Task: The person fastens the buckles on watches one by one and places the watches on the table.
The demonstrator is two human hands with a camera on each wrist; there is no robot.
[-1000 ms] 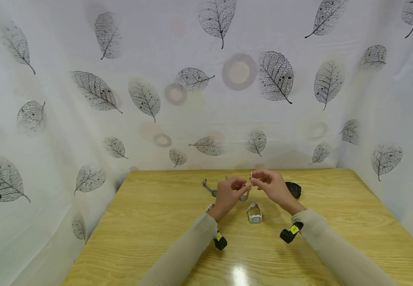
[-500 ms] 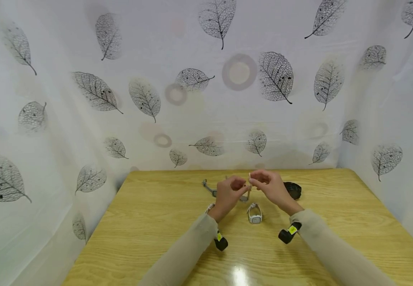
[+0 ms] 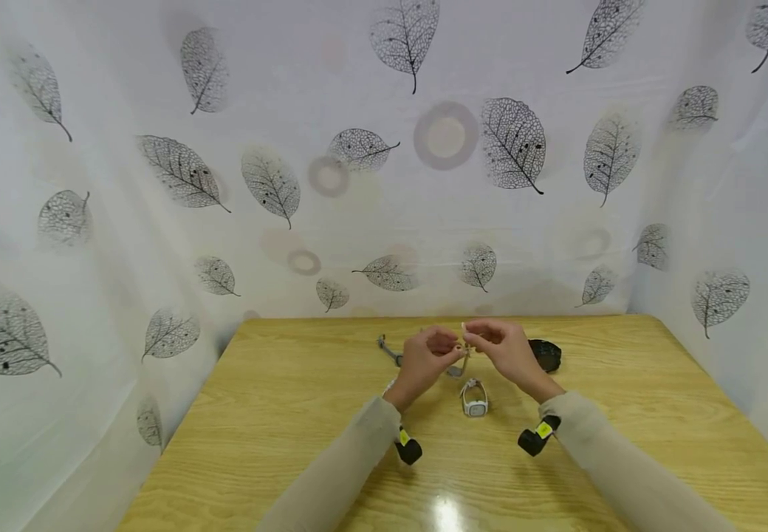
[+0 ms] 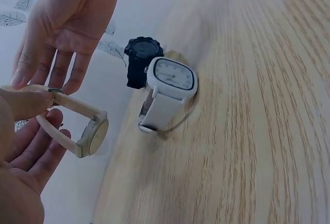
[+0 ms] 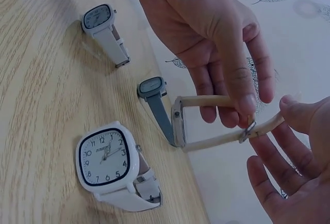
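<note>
A wristwatch with a beige strap [image 5: 206, 100] hangs above the table between both hands, its strap closed into a loop. My left hand [image 3: 422, 366] pinches the strap beside the metal buckle [image 5: 247, 131], thumb on top. My right hand [image 3: 510, 356] pinches the strap's free end between thumb and fingers; its other fingers are extended in the right wrist view. In the left wrist view the watch case [image 4: 94, 136] is turned away to the right. The hands partly hide the strap in the head view.
On the wooden table [image 3: 278, 414], a white square watch [image 3: 475, 407] stands between the forearms. A grey watch [image 5: 152, 85] and another white watch [image 5: 98, 18] lie left. A black watch [image 3: 546, 355] lies behind the right hand. A leaf-print curtain [image 3: 384, 214] surrounds the table.
My right hand has shifted slightly left, closer to my left hand. The hanging watch has turned a little. Both hands keep their pinch on the strap.
</note>
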